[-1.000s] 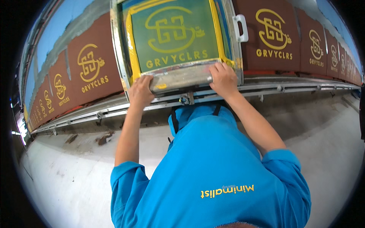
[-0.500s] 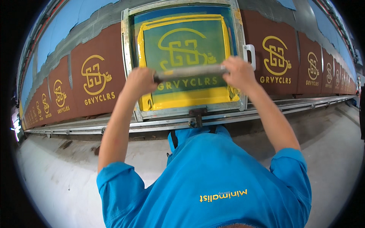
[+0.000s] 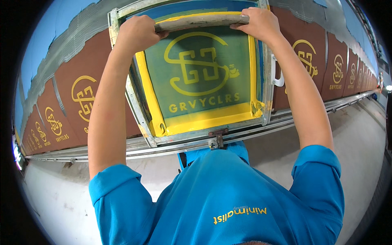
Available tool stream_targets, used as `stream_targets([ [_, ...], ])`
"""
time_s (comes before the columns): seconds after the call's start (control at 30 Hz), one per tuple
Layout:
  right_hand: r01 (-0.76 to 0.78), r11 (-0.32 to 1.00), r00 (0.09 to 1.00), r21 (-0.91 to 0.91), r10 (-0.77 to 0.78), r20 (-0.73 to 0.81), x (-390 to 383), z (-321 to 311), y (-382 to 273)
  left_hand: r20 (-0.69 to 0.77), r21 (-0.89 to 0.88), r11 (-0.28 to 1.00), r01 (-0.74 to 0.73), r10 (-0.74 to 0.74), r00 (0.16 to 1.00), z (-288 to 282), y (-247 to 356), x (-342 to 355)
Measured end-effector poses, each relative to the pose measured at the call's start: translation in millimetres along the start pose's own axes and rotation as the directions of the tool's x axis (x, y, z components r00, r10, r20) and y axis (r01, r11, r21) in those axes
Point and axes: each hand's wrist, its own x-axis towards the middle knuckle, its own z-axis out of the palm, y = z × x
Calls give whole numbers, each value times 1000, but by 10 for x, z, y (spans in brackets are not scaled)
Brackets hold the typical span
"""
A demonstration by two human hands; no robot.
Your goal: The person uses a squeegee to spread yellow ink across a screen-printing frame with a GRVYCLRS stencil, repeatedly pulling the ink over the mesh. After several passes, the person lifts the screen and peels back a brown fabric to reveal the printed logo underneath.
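Both my hands grip a long squeegee (image 3: pixel 198 22) by its ends, across the far part of a screen printing frame (image 3: pixel 267 96). At its left end my left hand (image 3: pixel 139 33) is closed round the handle; my right hand (image 3: pixel 259 25) closes on the right end. The squeegee's blade edge is hidden under the handle from above. Nearer me, the green mesh (image 3: pixel 157 81) shows a yellow logo with lettering below. Thick yellow ink (image 3: pixel 212 121) lies in a band along the near side and up both sides of the mesh, with another yellow strip just beyond the squeegee.
Brown fabric panels (image 3: pixel 61 122) with the same yellow print run along the long table to both sides. A metal rail (image 3: pixel 298 116) follows its near edge, with a clamp (image 3: pixel 216 139) below the frame. A white handle (image 3: pixel 279 73) sticks out from the frame's right side.
My hands have pushed the squeegee away from me, from across the lower logo to the far end of the mesh. The whole logo now shows. The view has shifted slightly.
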Motion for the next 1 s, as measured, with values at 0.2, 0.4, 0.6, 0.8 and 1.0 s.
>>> stream_targets([
  [0.2, 18, 998, 996, 65, -12, -92, -111, -77, 42, -22, 25, 1000, -6, 7, 1000, 88, 136, 76],
  [0.4, 56, 986, 989, 155, -33, -146, -971, 162, -23, 30, -111, 992, 66, -63, 998, 449, 655, -681],
  [0.6, 106, 976, 992, 189, -90, -91, -2783, 554, -240, -3, -192, 977, 95, -98, 995, 894, 1528, -2238],
  [0.8, 70, 955, 996, 288, -54, -65, -4409, 110, -416, -85, -250, 965, 83, -107, 991, 909, 2401, -3647],
  [1.0, 155, 780, 961, 606, 23, -276, -4359, -241, -135, 75, -237, 952, 194, -181, 981, 567, 2516, -4341],
])
